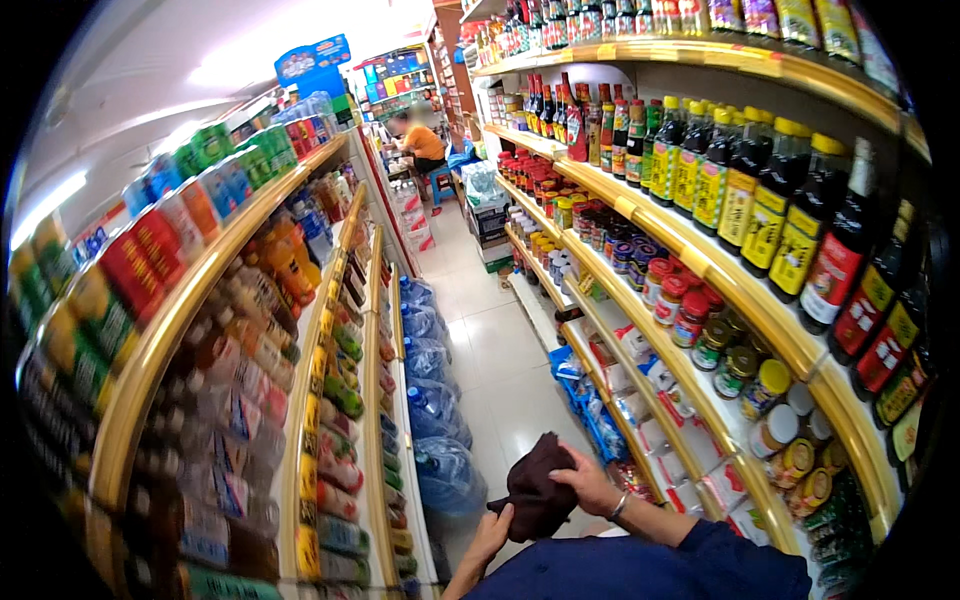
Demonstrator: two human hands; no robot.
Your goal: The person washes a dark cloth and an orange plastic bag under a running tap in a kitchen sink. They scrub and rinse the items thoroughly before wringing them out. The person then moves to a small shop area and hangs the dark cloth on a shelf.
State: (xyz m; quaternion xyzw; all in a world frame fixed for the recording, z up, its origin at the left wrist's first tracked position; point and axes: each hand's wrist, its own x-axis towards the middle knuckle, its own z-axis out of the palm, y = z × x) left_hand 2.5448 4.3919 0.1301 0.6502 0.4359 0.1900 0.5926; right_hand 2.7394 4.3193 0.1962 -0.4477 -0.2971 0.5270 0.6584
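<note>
A dark brown cloth [538,492], crumpled and folded over, is held low in front of my body. My right hand [590,482] grips its upper right side, thumb on top, with a bracelet on the wrist. Lower down, my left hand [489,532] pinches the cloth's left edge. The fingers beneath the cloth are partly hidden. Both hands are over the aisle, apart from the shelves.
Shelves of bottles and cans [170,250] line the left. Wrapped large water bottles [440,470] stand on the floor below them. On the right are shelves of sauce bottles [745,190] and jars [690,318]. A tiled aisle [490,350] leads toward a seated person in orange [425,140].
</note>
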